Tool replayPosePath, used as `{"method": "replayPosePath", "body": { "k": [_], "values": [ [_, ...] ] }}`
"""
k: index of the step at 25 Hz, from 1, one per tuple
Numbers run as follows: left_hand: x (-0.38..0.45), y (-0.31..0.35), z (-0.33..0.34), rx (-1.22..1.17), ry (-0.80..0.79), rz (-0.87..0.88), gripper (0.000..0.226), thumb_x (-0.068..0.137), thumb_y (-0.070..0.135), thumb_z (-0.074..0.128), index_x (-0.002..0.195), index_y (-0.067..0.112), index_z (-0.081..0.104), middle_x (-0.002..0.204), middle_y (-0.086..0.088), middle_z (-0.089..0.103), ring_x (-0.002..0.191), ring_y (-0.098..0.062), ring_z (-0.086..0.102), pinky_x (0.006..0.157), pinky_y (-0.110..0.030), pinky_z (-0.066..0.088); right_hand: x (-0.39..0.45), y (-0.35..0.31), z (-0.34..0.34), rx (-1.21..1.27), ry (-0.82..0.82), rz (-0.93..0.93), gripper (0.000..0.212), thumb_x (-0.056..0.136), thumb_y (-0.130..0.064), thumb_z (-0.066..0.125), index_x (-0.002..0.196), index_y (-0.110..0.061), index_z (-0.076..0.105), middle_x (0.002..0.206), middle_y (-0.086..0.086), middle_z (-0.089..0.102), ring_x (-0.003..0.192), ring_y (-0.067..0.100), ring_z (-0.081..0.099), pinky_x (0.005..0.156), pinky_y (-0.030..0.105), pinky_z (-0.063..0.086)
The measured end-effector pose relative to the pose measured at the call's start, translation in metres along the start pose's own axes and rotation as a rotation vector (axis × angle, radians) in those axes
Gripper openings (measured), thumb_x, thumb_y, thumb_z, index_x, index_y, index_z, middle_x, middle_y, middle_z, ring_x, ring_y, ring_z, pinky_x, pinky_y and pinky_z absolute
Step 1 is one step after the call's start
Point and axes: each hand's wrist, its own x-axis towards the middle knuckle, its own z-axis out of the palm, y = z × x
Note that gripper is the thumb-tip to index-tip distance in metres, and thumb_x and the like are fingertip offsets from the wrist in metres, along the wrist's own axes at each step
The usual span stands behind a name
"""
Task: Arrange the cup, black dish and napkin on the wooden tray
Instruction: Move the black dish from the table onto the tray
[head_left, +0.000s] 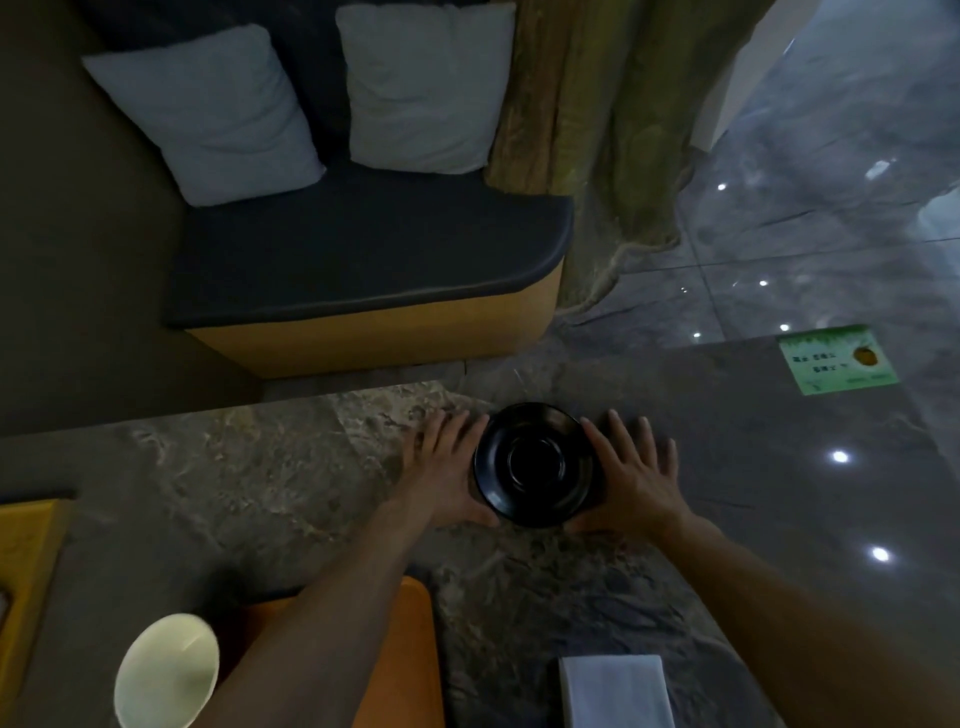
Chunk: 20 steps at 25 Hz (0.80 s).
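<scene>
Both hands sit flat and wide open, one on each side of the round shiny black dish (535, 464) in the middle of the frame. The left hand (445, 470) presses its thumb side against the left rim of the dish. The right hand (632, 475) does the same on the right rim. Each grip is spread wide, with the fingers straight and pointing to the top of the frame. The fingers are not curled around the dish, and the palms rest on the table. The two thumbs reach in under the near edge of the dish.

The dish is smooth and glossy, with a raised ring in its middle. It stands on the grey stone table (260, 493), which looks like marble with brown patches and glints of light.

Both bare arms come up from the bottom of the frame. The left arm passes over the orange wooden tray (415, 649) at the bottom, a little left of the middle. The tray has a rounded corner.

The pale cream round cup (166, 670) stands at the lower left, just beside the tray's left part. I cannot tell if it is on the tray. The white folded napkin (615, 691) lies on the table at the bottom, right of the tray and apart from it.

At the top of the frame is a dark padded bench seat (363, 260) with two soft grey pillows (208, 109).
</scene>
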Motion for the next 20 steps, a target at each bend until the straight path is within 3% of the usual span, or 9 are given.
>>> {"method": "replayPosePath", "body": {
  "k": [5, 9, 20],
  "values": [
    [0.001, 0.001, 0.017, -0.134, 0.037, -0.037, 0.137, 0.046, 0.083, 0.072, 0.146, 0.048, -0.015, 0.161, 0.011, -0.020, 0.144, -0.023, -0.030, 0.112, -0.070, -0.006, 0.007, 0.001, 0.013, 0.057, 0.040, 0.015, 0.144, 0.029, -0.096, 0.056, 0.136, -0.055, -0.031, 0.159, -0.002, -0.029, 0.137, 0.030, -0.038, 0.108, 0.067, -0.017],
    [0.002, 0.002, 0.017, -0.159, 0.043, -0.046, 0.139, 0.042, 0.083, 0.073, 0.146, 0.048, -0.013, 0.161, 0.013, -0.021, 0.144, -0.023, -0.031, 0.111, -0.068, -0.008, 0.009, 0.001, 0.014, 0.095, 0.056, 0.012, 0.144, 0.025, -0.096, 0.057, 0.135, -0.058, -0.028, 0.159, -0.003, -0.028, 0.133, 0.026, -0.042, 0.106, 0.066, -0.021],
    [-0.035, 0.019, 0.019, -0.220, 0.069, -0.050, 0.136, 0.047, 0.083, 0.071, 0.149, 0.046, -0.012, 0.161, 0.014, -0.020, 0.144, -0.023, -0.030, 0.115, -0.065, -0.008, -0.023, -0.004, -0.002, 0.121, -0.020, -0.035, 0.142, 0.032, -0.087, 0.067, 0.139, -0.057, -0.022, 0.157, -0.006, -0.031, 0.137, 0.031, -0.039, 0.110, 0.066, -0.018]
  ]
}}
